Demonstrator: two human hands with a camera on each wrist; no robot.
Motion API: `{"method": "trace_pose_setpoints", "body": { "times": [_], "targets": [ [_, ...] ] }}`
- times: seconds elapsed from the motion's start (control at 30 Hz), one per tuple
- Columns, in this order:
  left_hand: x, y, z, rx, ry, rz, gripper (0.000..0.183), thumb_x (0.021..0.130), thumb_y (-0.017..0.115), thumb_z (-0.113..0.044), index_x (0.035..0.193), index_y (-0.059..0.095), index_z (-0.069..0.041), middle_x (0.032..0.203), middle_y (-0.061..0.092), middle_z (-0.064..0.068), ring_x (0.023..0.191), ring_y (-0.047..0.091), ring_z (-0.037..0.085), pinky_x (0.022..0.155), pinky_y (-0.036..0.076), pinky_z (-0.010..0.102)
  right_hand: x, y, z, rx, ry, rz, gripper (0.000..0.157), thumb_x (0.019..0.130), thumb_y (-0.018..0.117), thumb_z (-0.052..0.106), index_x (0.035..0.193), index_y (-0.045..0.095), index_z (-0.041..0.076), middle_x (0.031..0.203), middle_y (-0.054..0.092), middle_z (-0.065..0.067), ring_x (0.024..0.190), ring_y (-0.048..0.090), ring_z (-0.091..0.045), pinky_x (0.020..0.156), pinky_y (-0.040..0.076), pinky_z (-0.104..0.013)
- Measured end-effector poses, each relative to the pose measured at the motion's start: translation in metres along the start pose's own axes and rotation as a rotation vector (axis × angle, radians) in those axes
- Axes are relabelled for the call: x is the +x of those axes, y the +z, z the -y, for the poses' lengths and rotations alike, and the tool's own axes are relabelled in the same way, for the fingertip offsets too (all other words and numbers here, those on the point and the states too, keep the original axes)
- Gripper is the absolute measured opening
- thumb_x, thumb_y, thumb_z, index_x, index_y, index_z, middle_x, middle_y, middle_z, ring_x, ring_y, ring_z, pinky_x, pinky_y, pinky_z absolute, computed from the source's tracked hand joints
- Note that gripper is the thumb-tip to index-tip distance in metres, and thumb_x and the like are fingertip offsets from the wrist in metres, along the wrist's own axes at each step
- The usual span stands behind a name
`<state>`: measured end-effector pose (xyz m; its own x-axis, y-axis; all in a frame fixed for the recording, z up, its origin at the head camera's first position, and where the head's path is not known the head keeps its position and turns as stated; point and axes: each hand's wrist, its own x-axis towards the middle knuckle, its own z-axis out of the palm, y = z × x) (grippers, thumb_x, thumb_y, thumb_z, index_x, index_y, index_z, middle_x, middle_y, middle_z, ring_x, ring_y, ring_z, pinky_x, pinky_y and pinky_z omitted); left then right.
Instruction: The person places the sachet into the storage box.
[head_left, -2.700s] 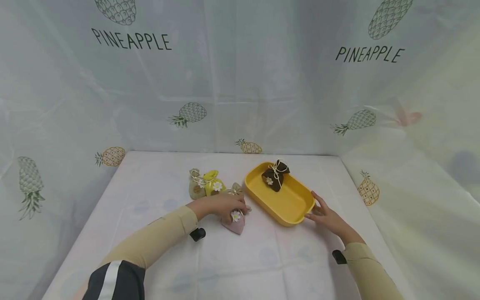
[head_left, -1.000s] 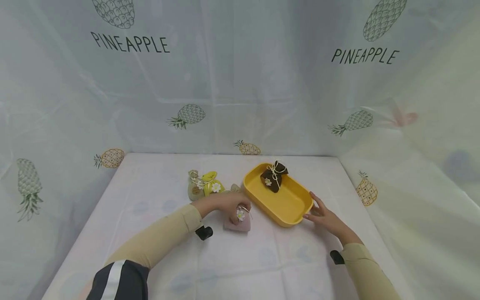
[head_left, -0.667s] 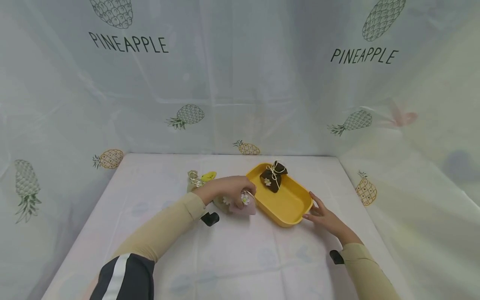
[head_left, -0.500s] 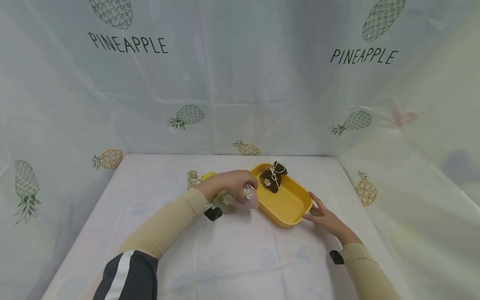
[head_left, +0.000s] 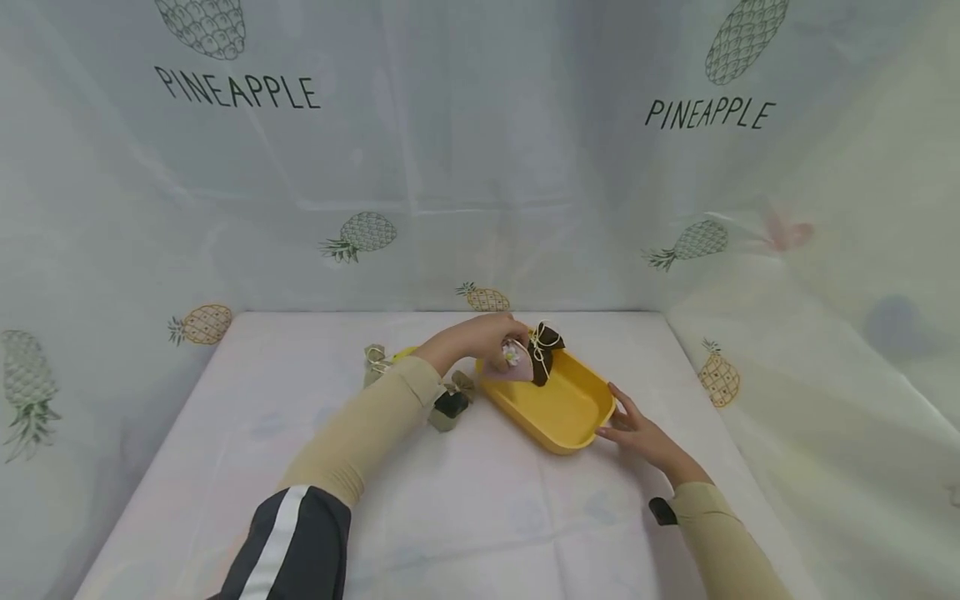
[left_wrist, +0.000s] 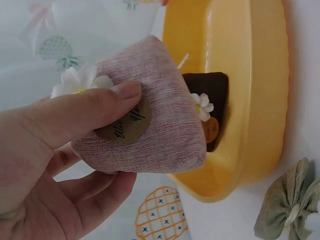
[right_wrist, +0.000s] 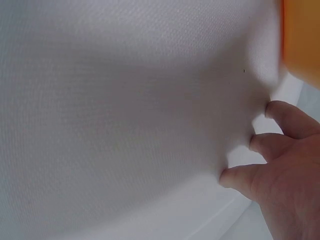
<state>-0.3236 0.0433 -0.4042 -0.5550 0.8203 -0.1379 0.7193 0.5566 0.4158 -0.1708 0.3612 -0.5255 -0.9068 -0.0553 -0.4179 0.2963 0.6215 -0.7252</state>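
Note:
My left hand (head_left: pixel 487 335) pinches a small pink sachet (left_wrist: pixel 165 112) above the left end of the yellow tray (head_left: pixel 555 417). The thumb lies across the round label, beside a white flower. A dark brown sachet (head_left: pixel 542 358) with a cream string bow lies in the tray, right beside the pink one in the head view. My right hand (head_left: pixel 641 437) rests at the tray's near right corner with its fingers spread; in the right wrist view several fingertips (right_wrist: pixel 232 177) touch the white cloth.
Left of the tray lies a tan sachet (head_left: pixel 444 421), partly covered by the left wrist's black camera (head_left: pixel 452 404). Behind the left forearm are another tan sachet (head_left: pixel 373 360) and a mostly hidden yellow one (head_left: pixel 405 353). Pineapple-printed curtains (head_left: pixel 420 167) enclose the table.
My left hand has lifted the pink sachet from the cloth beside the tan sachet and carried it up and right, over the tray. The right hand has stayed at the tray's corner.

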Motion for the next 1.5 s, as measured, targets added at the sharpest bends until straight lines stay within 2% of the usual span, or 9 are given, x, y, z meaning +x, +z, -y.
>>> {"method": "trace_pose_setpoints", "body": {
  "times": [0.3,0.6,0.73,0.87,1.13,1.3,1.5],
  "targets": [
    [0.02,0.016,0.011,0.022,-0.091,-0.021,0.04,0.077,0.081,-0.009,0.112,0.065,-0.023,0.112,0.052,0.0,0.098,0.049,0.014,0.085,0.045,0.027,0.0,0.001,-0.001,0.005,0.004,-0.005,0.096,0.088,0.065,0.053,0.156,-0.001,0.04,0.155,0.021,-0.026,0.14,0.015,-0.051,0.1,0.011,-0.076],
    [0.021,0.031,0.027,-0.03,-0.174,-0.027,0.037,0.077,0.081,-0.009,0.108,0.066,-0.023,0.109,0.05,0.003,0.097,0.05,0.017,0.082,0.047,0.029,0.002,0.001,-0.001,-0.012,-0.011,-0.022,0.096,0.088,0.065,0.053,0.156,-0.001,0.039,0.155,0.022,-0.025,0.14,0.016,-0.051,0.101,0.012,-0.075],
    [0.023,0.038,0.032,-0.007,-0.178,-0.014,0.036,0.08,0.081,-0.012,0.11,0.066,-0.024,0.109,0.055,0.0,0.099,0.049,0.015,0.086,0.045,0.029,0.003,0.001,-0.002,-0.013,-0.017,-0.023,0.095,0.088,0.065,0.053,0.156,-0.001,0.039,0.155,0.022,-0.025,0.14,0.015,-0.05,0.101,0.012,-0.075],
    [0.023,0.042,0.033,0.025,-0.172,-0.029,0.036,0.08,0.08,-0.013,0.112,0.067,-0.023,0.11,0.06,-0.001,0.1,0.051,0.015,0.088,0.044,0.032,0.003,0.001,-0.003,-0.016,-0.018,-0.022,0.096,0.088,0.064,0.054,0.156,-0.002,0.039,0.155,0.022,-0.025,0.14,0.015,-0.05,0.101,0.012,-0.075],
    [0.025,0.051,0.04,0.19,-0.17,-0.068,0.033,0.078,0.081,-0.02,0.107,0.067,-0.029,0.113,0.064,-0.009,0.099,0.049,0.019,0.083,0.043,0.039,0.002,0.001,-0.004,-0.004,-0.023,-0.019,0.095,0.089,0.064,0.053,0.156,-0.002,0.039,0.155,0.021,-0.025,0.141,0.013,-0.051,0.101,0.011,-0.075],
    [0.027,0.059,0.043,0.233,-0.169,-0.083,0.035,0.078,0.082,-0.025,0.109,0.068,-0.032,0.112,0.064,-0.009,0.095,0.045,0.017,0.08,0.042,0.038,0.001,0.001,-0.003,-0.009,-0.018,-0.026,0.095,0.088,0.065,0.054,0.156,-0.002,0.04,0.155,0.021,-0.025,0.14,0.014,-0.051,0.101,0.012,-0.075],
    [0.029,0.067,0.045,0.221,-0.188,-0.074,0.036,0.078,0.083,-0.028,0.111,0.069,-0.031,0.113,0.063,-0.006,0.095,0.044,0.017,0.08,0.042,0.038,0.002,0.002,-0.003,-0.016,-0.014,-0.031,0.096,0.088,0.065,0.054,0.156,-0.002,0.04,0.156,0.02,-0.024,0.14,0.014,-0.051,0.102,0.012,-0.075]
  ]
}}
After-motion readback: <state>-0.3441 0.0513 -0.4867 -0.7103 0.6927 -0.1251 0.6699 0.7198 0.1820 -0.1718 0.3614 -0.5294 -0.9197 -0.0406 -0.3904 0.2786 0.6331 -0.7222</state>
